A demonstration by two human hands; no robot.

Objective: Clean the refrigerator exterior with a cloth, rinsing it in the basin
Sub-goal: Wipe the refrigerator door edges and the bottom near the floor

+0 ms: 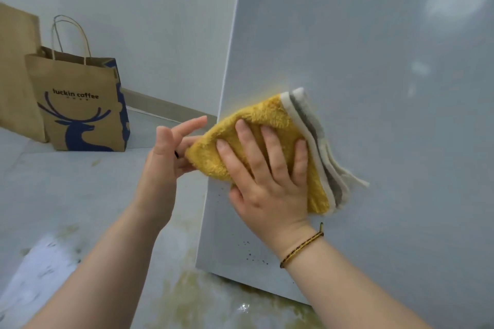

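A folded yellow cloth (270,117) with white and grey striped edges lies flat against the grey side panel of the refrigerator (374,75), near its left edge. My right hand (267,176) presses on the cloth with fingers spread. My left hand (165,160) is just left of the cloth, its fingertips touching the cloth's left corner. Small dark specks dot the panel low down, below my right hand. The basin is not in view.
Two brown paper bags stand on the floor against the wall at the left; the nearer bag (80,104) has a blue deer print. The glossy tiled floor (80,195) shows yellowish stains near the refrigerator's base.
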